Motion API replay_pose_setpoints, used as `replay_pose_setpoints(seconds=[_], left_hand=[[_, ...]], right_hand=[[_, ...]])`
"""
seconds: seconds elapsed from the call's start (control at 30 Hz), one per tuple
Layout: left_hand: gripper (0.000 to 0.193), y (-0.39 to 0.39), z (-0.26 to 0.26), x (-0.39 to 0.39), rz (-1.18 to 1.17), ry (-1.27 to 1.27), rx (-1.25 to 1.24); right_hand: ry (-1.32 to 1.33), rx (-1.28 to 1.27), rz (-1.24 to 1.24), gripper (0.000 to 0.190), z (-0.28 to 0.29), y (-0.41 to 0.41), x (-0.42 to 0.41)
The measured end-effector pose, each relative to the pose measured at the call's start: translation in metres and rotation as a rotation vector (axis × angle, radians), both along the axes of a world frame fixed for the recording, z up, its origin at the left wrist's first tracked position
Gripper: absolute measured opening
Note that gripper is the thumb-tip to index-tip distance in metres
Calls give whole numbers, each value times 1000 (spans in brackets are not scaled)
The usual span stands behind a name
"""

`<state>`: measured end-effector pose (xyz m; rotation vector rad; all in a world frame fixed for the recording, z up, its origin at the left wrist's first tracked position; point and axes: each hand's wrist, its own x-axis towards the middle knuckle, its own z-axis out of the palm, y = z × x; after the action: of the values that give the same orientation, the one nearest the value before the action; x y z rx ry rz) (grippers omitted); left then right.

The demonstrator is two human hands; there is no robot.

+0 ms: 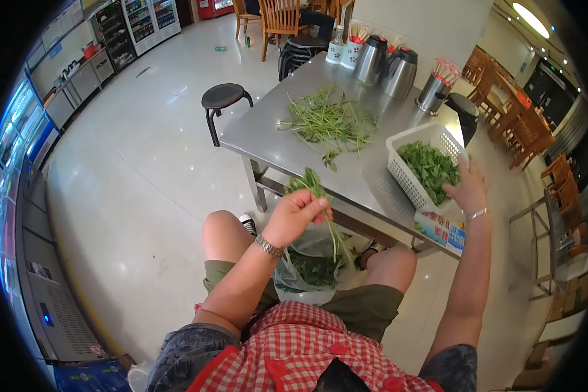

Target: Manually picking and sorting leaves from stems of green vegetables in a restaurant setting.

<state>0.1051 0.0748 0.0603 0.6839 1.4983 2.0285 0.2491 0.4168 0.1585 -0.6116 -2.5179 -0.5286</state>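
Note:
My left hand is closed around a small bunch of leafy green stems, leaves above the fist and stalks hanging below it. Under them, between my legs, a clear plastic bag of leafy greens rests on the floor. My right hand has its fingers spread at the right edge of a white plastic basket, which holds picked green leaves; whether it touches the basket is unclear. On the steel table lies a loose pile of thin green stems.
Steel vacuum jugs, white flowered holders and a metal holder of wrapped chopsticks stand at the table's back. A black round stool is left of the table. A printed sheet lies by the basket. Glass-door coolers stand farther off.

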Motion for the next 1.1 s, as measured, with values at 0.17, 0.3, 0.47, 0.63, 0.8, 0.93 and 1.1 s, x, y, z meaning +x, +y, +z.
replay_pose_setpoints(seconds=[0.17,0.3,0.47,0.63,0.8,0.93,1.1], left_hand=[[24,2,3,14,-83,201,-136],[23,1,0,19,-61,258,-175],[16,3,2,26,-4,366,-235],[16,1,6,28,-13,393,-270],[19,7,8,29,-53,-445,102],[16,10,-8,24,-125,-489,98],[19,15,-25,17,-57,-734,315]], right_hand=[[89,-726,690,46,0,-91,-26],[-104,-1079,863,47,-12,-165,-37],[44,-1225,972,41,-36,-182,-46],[172,-1213,916,15,-48,-180,-49],[120,-892,945,14,-42,-184,-43],[71,-785,994,13,-52,-192,-39],[30,-617,900,11,-59,-193,-30]])
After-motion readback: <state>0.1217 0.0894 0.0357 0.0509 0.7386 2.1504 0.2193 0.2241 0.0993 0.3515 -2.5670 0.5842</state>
